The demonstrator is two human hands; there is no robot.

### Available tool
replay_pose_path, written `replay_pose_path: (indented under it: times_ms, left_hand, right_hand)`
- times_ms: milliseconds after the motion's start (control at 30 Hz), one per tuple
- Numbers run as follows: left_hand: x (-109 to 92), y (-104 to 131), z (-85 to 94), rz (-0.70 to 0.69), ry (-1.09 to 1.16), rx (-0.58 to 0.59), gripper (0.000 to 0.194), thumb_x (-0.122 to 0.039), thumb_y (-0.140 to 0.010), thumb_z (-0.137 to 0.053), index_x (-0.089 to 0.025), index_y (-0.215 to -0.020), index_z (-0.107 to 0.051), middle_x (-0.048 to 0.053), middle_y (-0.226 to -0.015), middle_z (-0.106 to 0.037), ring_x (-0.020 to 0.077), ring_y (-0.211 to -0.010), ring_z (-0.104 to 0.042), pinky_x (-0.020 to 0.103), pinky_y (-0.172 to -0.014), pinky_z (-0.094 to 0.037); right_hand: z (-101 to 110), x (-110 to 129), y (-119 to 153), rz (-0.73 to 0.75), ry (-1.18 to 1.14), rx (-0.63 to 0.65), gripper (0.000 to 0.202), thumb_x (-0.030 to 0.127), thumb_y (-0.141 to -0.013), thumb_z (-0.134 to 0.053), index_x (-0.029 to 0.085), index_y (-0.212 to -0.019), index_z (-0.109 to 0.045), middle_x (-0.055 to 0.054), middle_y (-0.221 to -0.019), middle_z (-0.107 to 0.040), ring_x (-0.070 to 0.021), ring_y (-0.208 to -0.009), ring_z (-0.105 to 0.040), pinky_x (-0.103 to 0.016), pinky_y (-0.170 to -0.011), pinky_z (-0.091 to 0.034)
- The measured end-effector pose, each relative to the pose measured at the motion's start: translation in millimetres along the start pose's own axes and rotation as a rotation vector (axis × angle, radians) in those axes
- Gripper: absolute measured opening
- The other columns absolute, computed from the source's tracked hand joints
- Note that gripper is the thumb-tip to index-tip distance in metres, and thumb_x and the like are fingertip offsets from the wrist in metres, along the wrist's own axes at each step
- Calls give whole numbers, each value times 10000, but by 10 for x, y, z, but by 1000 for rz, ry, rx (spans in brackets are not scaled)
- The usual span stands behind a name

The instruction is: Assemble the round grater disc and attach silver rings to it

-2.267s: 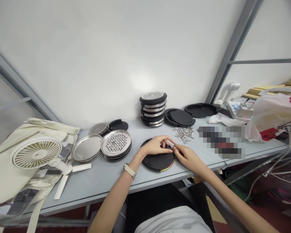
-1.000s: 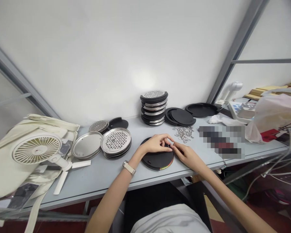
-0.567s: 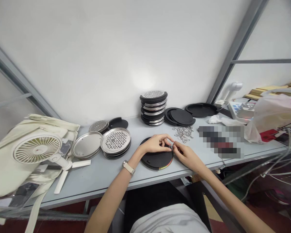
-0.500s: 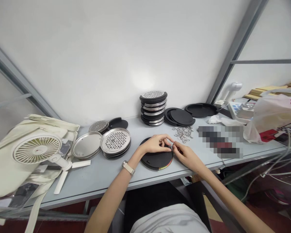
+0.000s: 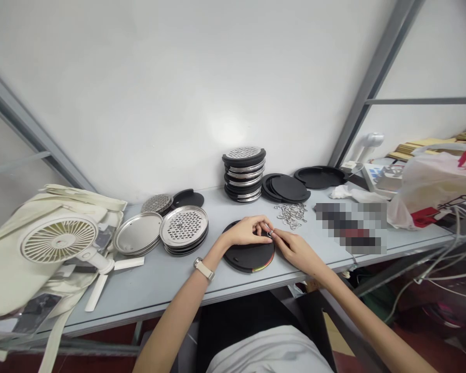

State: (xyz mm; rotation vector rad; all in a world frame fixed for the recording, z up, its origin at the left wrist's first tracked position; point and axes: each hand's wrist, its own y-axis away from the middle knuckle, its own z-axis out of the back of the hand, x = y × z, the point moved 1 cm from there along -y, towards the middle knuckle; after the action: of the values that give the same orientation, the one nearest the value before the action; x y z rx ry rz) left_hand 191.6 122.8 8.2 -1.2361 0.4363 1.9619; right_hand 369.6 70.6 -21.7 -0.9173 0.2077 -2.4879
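A black round disc (image 5: pixel 248 257) lies on the grey table near its front edge, with a coloured stripe on its rim. Over its upper part is my left hand (image 5: pixel 252 230), fingers curled around a small metal clip (image 5: pixel 270 234). My right hand (image 5: pixel 293 248) pinches the same clip from the right, at the disc's right edge. Just behind my right hand sits a pile of metal clips (image 5: pixel 291 215). Fingers partly hide the clip.
Behind stands a tall stack of black and silver discs (image 5: pixel 244 173), with black lids (image 5: pixel 287 187) beside it. Grater plates (image 5: pixel 184 226) and plain metal plates (image 5: pixel 137 233) lie left, near a white fan (image 5: pixel 60 239). A plastic bag (image 5: pixel 431 181) is at right.
The fingers of both hands have shifted slightly around the clip, which shows more clearly between them. The whole view has moved a little.
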Motion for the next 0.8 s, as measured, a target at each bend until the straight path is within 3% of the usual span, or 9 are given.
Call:
replay_pose_path:
  times_ms: [267, 800]
  left_hand:
    - [-12, 6, -1, 3, 24, -7, 436, -325, -708, -693, -164, -1086, -544, 5, -853, -552, 51, -623, -475, 191, -585, -390]
    - [-14, -2, -18, -26, -44, -25, 329, -240, -728, -650, -152, -1035, -571, 25, -899, -587, 60, -641, -460, 192, -580, -370]
  right_hand:
    - [37, 46, 8, 0, -21, -26, 336, 341, -955, -318, 208, -725, -524, -13, -652, -609, -163, -593, -551, -251, -581, -386]
    - [11, 33, 7, -20, 19, -16, 331, 339, -968, -289, 200, -799, -537, -46, -725, -636, -188, -660, -584, -266, -611, -391]
